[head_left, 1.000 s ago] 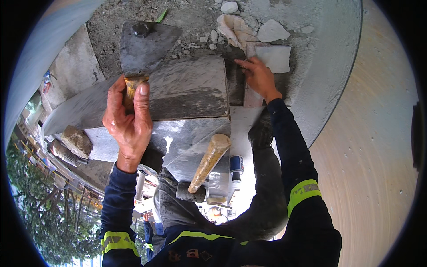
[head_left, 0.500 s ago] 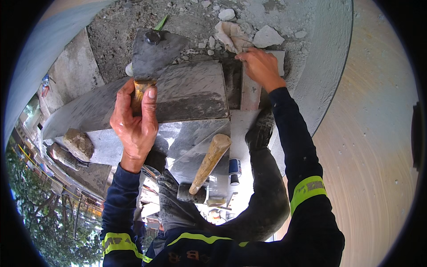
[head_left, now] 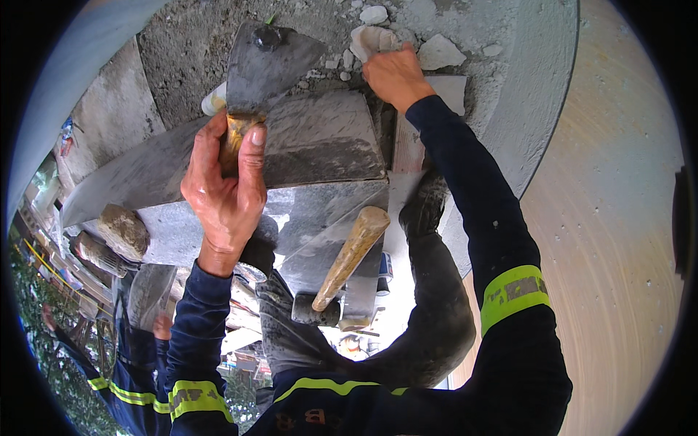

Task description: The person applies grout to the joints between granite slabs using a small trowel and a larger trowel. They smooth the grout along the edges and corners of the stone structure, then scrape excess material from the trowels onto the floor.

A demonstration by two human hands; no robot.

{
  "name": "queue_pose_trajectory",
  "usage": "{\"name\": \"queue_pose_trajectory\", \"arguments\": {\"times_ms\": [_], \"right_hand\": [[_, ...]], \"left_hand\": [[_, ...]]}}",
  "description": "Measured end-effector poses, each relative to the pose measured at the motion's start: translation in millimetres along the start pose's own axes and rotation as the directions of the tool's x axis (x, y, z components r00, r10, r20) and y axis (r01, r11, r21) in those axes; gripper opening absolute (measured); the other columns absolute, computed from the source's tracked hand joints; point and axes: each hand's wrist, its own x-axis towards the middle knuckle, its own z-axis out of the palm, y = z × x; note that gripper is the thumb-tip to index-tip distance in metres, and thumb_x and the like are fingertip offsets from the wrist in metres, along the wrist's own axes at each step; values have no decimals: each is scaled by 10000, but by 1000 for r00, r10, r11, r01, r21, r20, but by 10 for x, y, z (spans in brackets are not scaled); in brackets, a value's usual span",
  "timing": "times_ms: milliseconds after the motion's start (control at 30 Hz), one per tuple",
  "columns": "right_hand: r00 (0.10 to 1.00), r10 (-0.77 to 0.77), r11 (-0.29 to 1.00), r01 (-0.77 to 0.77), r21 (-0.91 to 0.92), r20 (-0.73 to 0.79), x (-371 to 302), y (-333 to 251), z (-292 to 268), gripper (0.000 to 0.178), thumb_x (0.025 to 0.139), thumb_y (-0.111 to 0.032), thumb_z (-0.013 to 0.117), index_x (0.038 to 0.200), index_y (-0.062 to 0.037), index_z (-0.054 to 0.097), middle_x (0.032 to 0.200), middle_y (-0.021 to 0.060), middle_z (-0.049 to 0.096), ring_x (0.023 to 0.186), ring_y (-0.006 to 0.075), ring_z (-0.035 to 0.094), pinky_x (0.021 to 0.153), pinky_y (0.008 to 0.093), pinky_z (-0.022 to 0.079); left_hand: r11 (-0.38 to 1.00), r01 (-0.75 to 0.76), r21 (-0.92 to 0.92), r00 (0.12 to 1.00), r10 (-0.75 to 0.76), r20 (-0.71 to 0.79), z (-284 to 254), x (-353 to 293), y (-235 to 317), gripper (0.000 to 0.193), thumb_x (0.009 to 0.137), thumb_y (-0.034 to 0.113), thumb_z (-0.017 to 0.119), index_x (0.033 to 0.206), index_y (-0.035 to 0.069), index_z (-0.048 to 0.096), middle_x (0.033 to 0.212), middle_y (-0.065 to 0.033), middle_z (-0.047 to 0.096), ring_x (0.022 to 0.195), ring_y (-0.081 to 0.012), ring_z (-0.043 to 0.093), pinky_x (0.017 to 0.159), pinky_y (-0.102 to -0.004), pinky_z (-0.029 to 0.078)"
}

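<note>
My left hand [head_left: 225,185] is closed around the short wooden handle of a trowel [head_left: 273,65]. The trowel's broad grey blade points away from me, with a dark round lump [head_left: 267,38] near its far edge. Under the hand and blade lie dark grey stone slabs [head_left: 320,138]. Farther right, my right hand [head_left: 398,76] has its fingers curled at a crumpled beige cloth [head_left: 372,41] lying among the rubble. The fingertips are partly hidden, but they appear to pinch the cloth.
A mallet [head_left: 352,258] with a wooden handle rests head down before my legs. Pale stone chunks [head_left: 440,53] lie at the far side. A rough rock [head_left: 123,232] sits at left, and a curved wall [head_left: 596,218] rises at right. Another person's sleeve [head_left: 131,396] shows lower left.
My right hand has moved away and to the left, and the cloth has shifted and changed shape. The trowel stays in my left hand. Another person has come into view at lower left.
</note>
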Motion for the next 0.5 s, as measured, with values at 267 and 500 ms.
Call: {"name": "queue_pose_trajectory", "arguments": {"times_ms": [267, 500], "right_hand": [[989, -66, 990, 81, -114, 129, 23, 57, -248, 268, 1033, -119, 723, 1153, -302, 876, 1070, -7, 866, 1017, 250, 824, 1112, 626, 465], [999, 30, 972, -19, 234, -44, -502, 447, -267, 519, 922, 0, 709, 1306, -329, 823, 1094, 51, 840, 1069, 333, 793, 1095, 619, 490]], "left_hand": [[1000, -8, -28, 1000, 8, -4, 6, 15, -14, 397, 1073, 179, 829, 1346, -80, 704, 1104, -148, 812, 978, -142, 761, 852, -292, 614], [997, -37, -67, 999, 35, -30, 47, 6, 14, 339, 1098, 146, 795, 1350, -63, 711, 1062, -89, 808, 906, -87, 704, 806, -249, 578]]}}
